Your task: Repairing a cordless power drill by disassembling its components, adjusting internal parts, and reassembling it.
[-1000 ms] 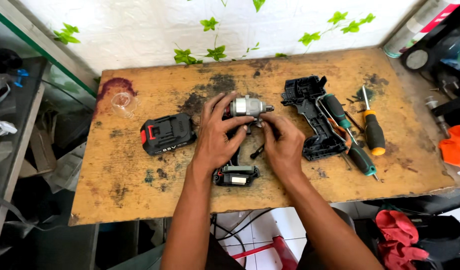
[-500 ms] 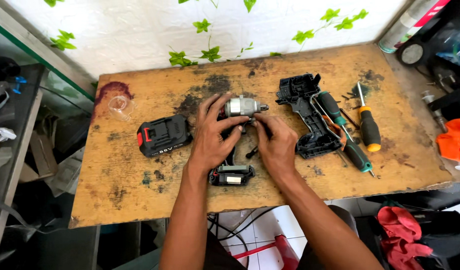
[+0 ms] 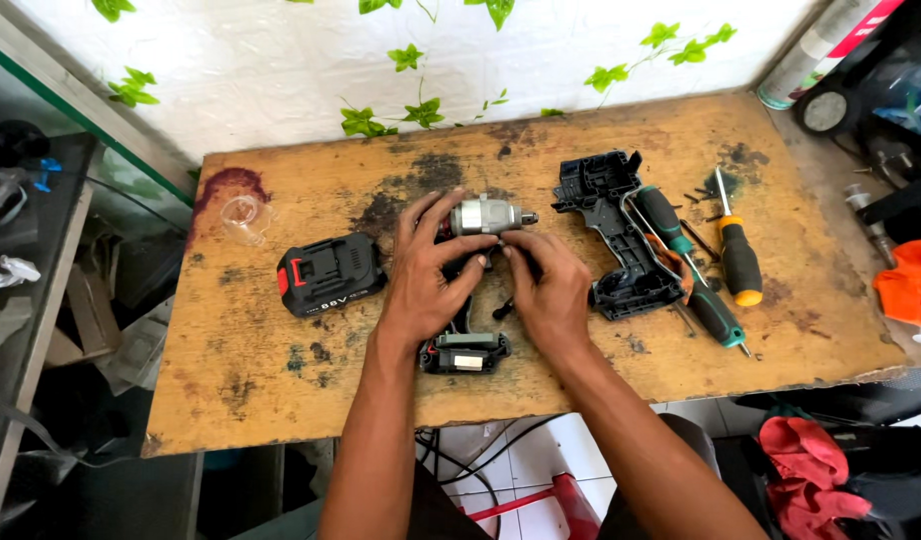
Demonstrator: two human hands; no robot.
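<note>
Opened cordless drill body (image 3: 468, 300) lying flat near the middle of the worn wooden bench (image 3: 231, 400), silver metal gearbox nose (image 3: 486, 215) pointing right, black battery foot toward the front edge. Left hand (image 3: 426, 275) draped over the body from above, thumb and forefinger curled around the rear of the gearbox, remaining fingers spread across the casing and pressing it down. Right hand (image 3: 549, 285) just beside, fingers drawn together at the tips just under the nose, pinching something small and dark; what exactly, hidden by the knuckles. Both forearms reaching in from the near edge, wrists low, elbows out. Likely dense and heavy at the metal nose, lighter and more brittle along the open plastic shell; smooth cylinder probably slippery, so firmest hold around the handle or the gearbox collar, with loose inner parts liable to drop out if tipped. Black and red battery pack (image 3: 329, 273) apart on the left, a clear plastic cup (image 3: 243, 217) beyond it. Detached black housing half (image 3: 618, 235) to the right, with a green-handled screwdriver (image 3: 686, 270) against it and an orange-and-black screwdriver (image 3: 738, 255) farther right.
</note>
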